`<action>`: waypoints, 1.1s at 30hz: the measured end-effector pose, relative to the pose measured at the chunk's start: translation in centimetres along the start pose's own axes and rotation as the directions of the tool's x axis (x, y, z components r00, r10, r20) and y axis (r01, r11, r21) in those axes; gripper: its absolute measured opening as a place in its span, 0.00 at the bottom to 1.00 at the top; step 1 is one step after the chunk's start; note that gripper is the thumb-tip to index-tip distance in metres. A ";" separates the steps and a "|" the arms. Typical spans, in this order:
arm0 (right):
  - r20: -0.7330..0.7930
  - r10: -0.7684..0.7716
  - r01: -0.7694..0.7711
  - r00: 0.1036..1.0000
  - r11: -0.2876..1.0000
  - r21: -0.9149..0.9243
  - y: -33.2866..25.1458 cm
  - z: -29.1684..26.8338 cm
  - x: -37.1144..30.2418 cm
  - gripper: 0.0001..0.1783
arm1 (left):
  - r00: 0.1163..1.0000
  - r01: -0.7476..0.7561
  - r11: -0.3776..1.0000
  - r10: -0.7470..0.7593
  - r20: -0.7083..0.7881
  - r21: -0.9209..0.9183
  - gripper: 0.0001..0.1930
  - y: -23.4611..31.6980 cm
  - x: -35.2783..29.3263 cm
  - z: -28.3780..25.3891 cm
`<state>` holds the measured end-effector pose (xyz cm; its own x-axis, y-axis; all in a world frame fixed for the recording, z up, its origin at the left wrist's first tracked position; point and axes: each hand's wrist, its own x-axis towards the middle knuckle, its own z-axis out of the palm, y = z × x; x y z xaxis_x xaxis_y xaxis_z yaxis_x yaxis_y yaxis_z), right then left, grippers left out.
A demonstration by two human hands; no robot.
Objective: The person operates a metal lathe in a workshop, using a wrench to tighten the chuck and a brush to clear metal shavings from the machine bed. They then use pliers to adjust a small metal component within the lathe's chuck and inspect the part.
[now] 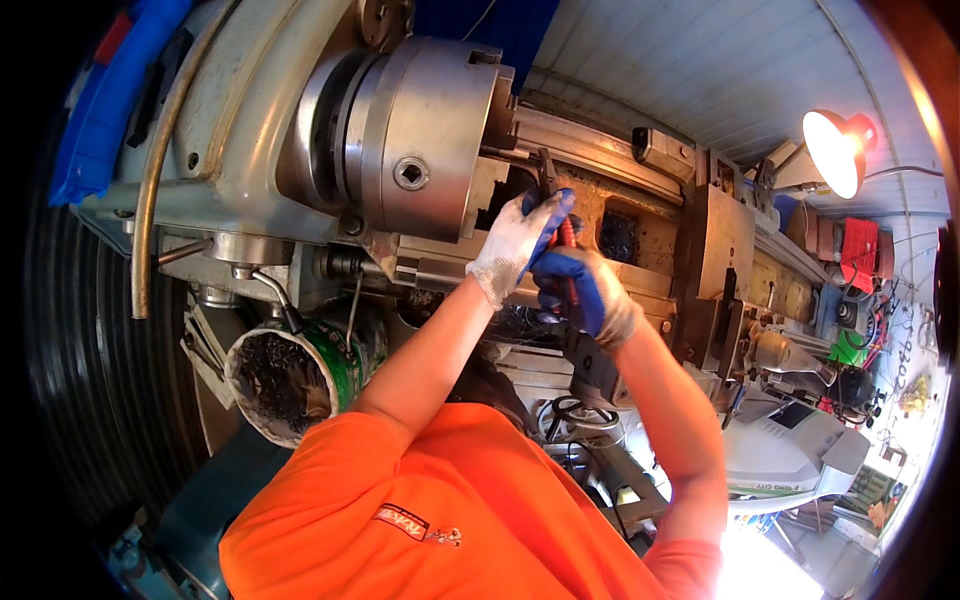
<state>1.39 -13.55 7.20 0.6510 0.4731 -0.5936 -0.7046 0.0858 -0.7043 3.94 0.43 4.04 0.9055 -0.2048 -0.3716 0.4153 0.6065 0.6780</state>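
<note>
Both my hands wear white gloves with blue palms and reach up to a metal lathe. My left hand (512, 245) closes around the upper part of red-handled pliers (567, 235), close to the dark jaws. My right hand (590, 297) grips the red handles just below. The jaws meet a thin metal rod (508, 154) that sticks out of the large steel chuck (420, 140). Whether the jaws clamp the rod is hidden by my fingers.
The lathe bed and carriage (715, 260) run to the right. A green can (295, 375) full of dark metal shavings sits lower left. A lit red lamp (835, 150) glares at upper right, above a cluttered bench (860, 340). A bent metal pipe (150, 190) hangs on the left.
</note>
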 end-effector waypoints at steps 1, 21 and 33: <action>-0.024 -0.104 0.098 0.994 0.982 -0.163 1.7 -0.5 1.0 0.05 | 0.999 -0.034 0.998 0.034 0.004 0.059 0.18 -0.5 0.2 -0.4; -0.958 -0.278 0.564 0.063 0.802 -0.196 15.5 -4.9 -24.7 0.11 | 0.946 -0.283 0.906 0.208 -0.250 -0.315 0.15 -3.4 9.0 -2.7; -0.947 -0.315 -0.444 0.062 0.841 -0.309 22.2 -32.2 -32.1 0.36 | 0.978 -0.210 0.958 0.207 -0.037 -0.195 0.17 -3.3 8.5 -4.0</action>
<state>-26.07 -55.11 -1.90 0.5297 -0.8281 -0.1832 -0.7945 -0.4089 -0.4489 9.87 -0.20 -3.89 0.9681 -0.0465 -0.2464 0.1908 0.7741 0.6036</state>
